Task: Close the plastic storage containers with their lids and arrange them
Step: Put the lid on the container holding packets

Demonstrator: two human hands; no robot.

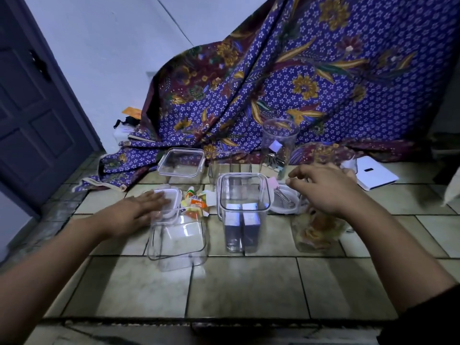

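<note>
- tall clear container [242,210] in the middle, upright, lid resting on top, two boxes inside
- empty open tub [177,239] front left
- small lidded box [167,199] behind that tub
- lidded square tub [181,163] further back

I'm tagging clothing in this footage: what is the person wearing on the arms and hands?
Both hands are bare: no gloves, rings, watch or bracelets show on the left hand or the right hand. The left forearm is uncovered for as much as is in view. On the right arm, a dark sleeve shows at the bottom right edge, pushed up toward the elbow.
</note>
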